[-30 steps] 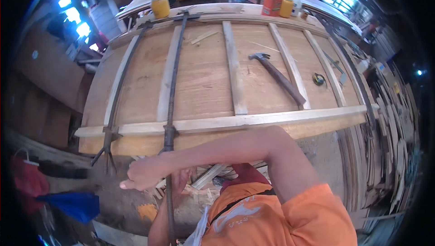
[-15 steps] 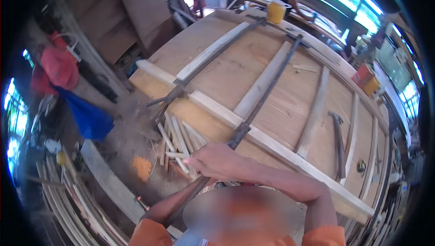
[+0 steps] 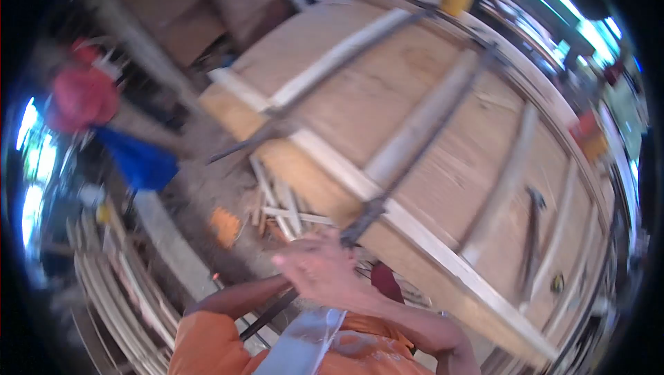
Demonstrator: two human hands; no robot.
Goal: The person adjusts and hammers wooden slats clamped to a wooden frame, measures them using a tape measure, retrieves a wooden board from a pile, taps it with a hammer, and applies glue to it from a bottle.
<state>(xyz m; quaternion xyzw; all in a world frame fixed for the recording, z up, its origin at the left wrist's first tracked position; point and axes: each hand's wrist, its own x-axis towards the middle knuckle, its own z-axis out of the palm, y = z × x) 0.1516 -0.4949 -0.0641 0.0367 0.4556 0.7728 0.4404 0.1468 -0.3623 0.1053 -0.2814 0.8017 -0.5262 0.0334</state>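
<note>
Where a long metal clamp (image 3: 362, 223) crosses a slatted wooden panel (image 3: 446, 174) from one o'clock to seven o'clock, the wearer's right hand (image 3: 319, 268) is at six o'clock, by the clamp's near end. It appears to hide the left hand; the two seem together, though blur leaves either grip impossible to tell. A sideways pull on the clamp could skew the pale edge rail (image 3: 443, 255), and uneven pressure might bow it. Fingers crowded near the screw end could be pinched. Toward four o'clock, a loose hammer (image 3: 532, 244) could slide if the panel were jolted.
</note>
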